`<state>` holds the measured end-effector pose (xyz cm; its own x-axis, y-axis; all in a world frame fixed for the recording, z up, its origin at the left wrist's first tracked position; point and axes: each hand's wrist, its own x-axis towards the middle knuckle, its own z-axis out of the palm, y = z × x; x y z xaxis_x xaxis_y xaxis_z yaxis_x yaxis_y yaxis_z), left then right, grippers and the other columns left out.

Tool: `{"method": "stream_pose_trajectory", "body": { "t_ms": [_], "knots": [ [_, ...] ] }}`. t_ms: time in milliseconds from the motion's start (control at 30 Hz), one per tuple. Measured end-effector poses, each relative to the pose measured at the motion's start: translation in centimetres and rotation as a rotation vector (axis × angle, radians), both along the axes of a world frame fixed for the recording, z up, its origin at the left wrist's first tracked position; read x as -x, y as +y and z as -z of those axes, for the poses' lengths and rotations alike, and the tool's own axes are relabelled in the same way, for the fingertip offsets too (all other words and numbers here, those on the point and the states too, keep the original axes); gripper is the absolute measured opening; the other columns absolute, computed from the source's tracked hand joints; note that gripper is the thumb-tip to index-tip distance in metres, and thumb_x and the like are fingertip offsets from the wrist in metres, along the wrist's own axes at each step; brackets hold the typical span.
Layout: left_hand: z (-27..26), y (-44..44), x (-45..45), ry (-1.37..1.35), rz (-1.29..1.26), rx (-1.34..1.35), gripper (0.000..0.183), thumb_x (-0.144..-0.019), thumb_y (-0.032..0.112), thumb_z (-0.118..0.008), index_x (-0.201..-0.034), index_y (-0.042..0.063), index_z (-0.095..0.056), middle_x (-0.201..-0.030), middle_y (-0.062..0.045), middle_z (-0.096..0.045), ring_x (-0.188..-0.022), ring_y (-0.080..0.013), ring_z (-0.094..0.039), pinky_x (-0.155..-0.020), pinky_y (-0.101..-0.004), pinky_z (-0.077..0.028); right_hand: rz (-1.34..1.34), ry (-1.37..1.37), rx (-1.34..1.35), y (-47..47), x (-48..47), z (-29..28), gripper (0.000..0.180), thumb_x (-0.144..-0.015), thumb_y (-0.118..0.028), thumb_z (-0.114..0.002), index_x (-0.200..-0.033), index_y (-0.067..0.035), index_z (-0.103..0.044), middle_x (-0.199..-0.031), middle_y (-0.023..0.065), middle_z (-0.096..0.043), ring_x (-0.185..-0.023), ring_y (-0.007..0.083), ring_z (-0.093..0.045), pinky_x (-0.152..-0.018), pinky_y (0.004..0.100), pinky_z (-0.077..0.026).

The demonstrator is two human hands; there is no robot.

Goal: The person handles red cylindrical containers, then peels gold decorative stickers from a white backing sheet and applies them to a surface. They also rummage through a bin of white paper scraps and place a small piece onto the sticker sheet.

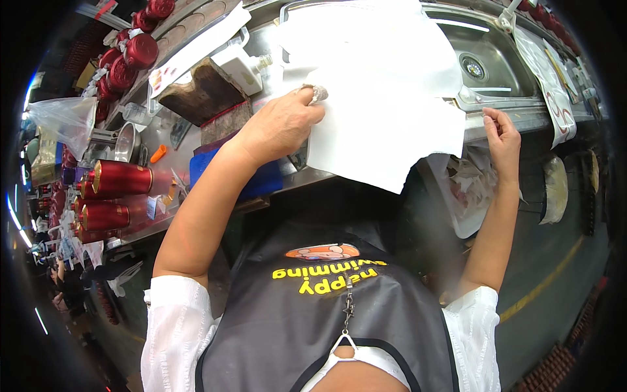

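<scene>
My left hand grips a small wad of pale cloth over the left part of a large white sheet. Bright glare washes out much of that sheet, and its torn-looking lower edge hangs past the front of the metal counter. My right hand hovers to the right of the sheet, near the sink's front edge. Its fingers are curled with the tips close to the thumb; whether something small is pinched there cannot be made out.
A steel sink stands at the back right. Left of the sheet are a worn wooden block, a white plastic bottle and a blue cloth. Red metal canisters stand farther left. Below the counter sits a litter-filled white bin.
</scene>
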<state>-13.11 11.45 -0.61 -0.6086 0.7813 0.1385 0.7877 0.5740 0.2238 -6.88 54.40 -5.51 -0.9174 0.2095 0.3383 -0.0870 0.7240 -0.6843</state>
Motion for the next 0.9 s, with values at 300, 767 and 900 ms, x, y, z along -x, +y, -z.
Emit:
{"method": "stream_pose_trajectory", "body": {
  "t_ms": [300,767,900],
  "knots": [
    [0.0,-1.3,-1.3,-0.113,0.005,0.052,0.009,-0.076,-0.004,-0.055,-0.082,0.002,-0.055,-0.088,-0.018,-0.054,-0.09,-0.0375,-0.057,-0.08,-0.0445,-0.047,-0.367,0.112,-0.273,-6.1,12.1,-4.9,0.013,-0.091,-0.006,-0.062,-0.1,0.0,-0.068,-0.083,0.0067,-0.058,-0.07,0.0137,-0.052,-0.066,0.0264,-0.043],
    [-1.3,-4.9,-1.1,-0.232,-0.003,-0.315,0.019,-0.072,0.001,-0.063,-0.09,0.002,-0.058,-0.088,-0.014,-0.056,-0.088,-0.034,-0.057,-0.083,-0.0419,-0.047,-0.291,-0.258,-0.367,-13.8,38.2,-0.2,0.02,-0.083,-0.013,-0.066,-0.1,-0.005,-0.073,-0.087,0.0089,-0.072,-0.079,0.017,-0.065,-0.077,0.0313,-0.052],
    [-1.6,-5.7,-1.0,-0.306,-0.007,-0.293,0.031,-0.071,0.0,-0.066,-0.101,0.002,-0.063,-0.089,-0.013,-0.056,-0.091,-0.034,-0.059,-0.091,-0.0435,-0.048,-0.236,-0.224,-0.508,-15.7,41.1,0.4,0.016,-0.08,-0.017,-0.066,-0.092,-0.011,-0.075,-0.092,0.0114,-0.072,-0.089,0.0284,-0.068,-0.081,0.0363,-0.053]
  ]
}}
